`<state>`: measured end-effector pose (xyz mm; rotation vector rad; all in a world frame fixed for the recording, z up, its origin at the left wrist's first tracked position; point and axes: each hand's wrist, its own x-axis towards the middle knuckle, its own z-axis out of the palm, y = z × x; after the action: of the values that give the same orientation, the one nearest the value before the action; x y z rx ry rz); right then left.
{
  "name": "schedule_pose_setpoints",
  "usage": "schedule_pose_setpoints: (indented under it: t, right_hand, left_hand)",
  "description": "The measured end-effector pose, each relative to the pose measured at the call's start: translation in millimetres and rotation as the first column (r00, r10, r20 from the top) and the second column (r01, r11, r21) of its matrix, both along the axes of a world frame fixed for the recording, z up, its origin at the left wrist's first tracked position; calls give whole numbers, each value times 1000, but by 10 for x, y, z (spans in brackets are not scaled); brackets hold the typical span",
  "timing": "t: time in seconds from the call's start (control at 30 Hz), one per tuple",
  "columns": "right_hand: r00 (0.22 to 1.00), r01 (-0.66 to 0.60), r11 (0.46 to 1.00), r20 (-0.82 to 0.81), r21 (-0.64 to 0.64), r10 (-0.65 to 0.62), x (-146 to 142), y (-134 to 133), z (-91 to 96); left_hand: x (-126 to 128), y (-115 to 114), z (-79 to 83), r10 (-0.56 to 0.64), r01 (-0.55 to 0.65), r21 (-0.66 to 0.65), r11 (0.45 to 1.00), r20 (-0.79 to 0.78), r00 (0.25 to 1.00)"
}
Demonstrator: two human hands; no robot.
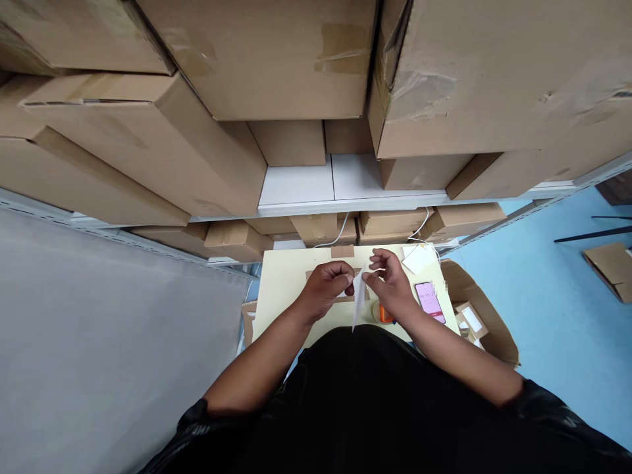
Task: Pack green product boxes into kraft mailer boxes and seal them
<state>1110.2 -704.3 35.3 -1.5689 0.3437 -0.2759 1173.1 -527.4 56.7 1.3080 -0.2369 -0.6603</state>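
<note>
Far left, a grey wall (99, 342); above it, stacked cardboard boxes (148, 145) on a white shelf (296, 187). Centre, a pale yellow surface (281, 283). Over it, left hand (326, 284), fingers (345, 275) curled together and pinched on the left side of a white paper slip (359, 299). Paper slip held edge-on between both hands, upper end clamped at the fingertips, lower end hanging free below them toward the body, clear of the surface. Beneath the hands, a flat brown cardboard piece (340, 299), partly hidden. Right hand (395, 286) just beside, thumb and forefinger closed on the slip's right side, other fingers raised and slightly spread. Close under the right wrist, an orange tape roll (386, 316). Further right on the surface, a phone (430, 301) with a pink lit screen, and behind it a white card (417, 259). Off the surface's right edge, an open carton (494, 322) on the blue floor (567, 342).
</note>
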Motion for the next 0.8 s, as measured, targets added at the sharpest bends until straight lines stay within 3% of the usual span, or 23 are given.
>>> schedule_pose_setpoints:
  t: [0.07, 0.17, 0.23, 0.33, 0.63, 0.8]
  right_hand:
    - [990, 85, 968, 130, -234, -56, -44, -1, 16]
    - [972, -23, 930, 208, -368, 107, -107, 3, 106]
    - [956, -175, 920, 164, -350, 244, -116, 26, 156]
    - [952, -251, 921, 95, -297, 290, -88, 72, 158]
    - [979, -200, 963, -72, -179, 190, -50, 85, -64]
    - [992, -61, 997, -116, -44, 56, 14, 61, -56]
  left_hand:
    - [-26, -15, -8, 48, -49, 24, 999, 27, 998]
    - [-68, -36, -3, 103, -108, 83, 991, 69, 992]
    - [-93, -49, -8, 116, -130, 124, 984, 116, 986]
    - [-120, -58, -54, 120, -151, 163, 975, 181, 976]
    - [-214, 9, -313, 117, -192, 264, 945, 275, 954]
    - [-309, 278, -532, 164, -221, 348, 911, 185, 969]
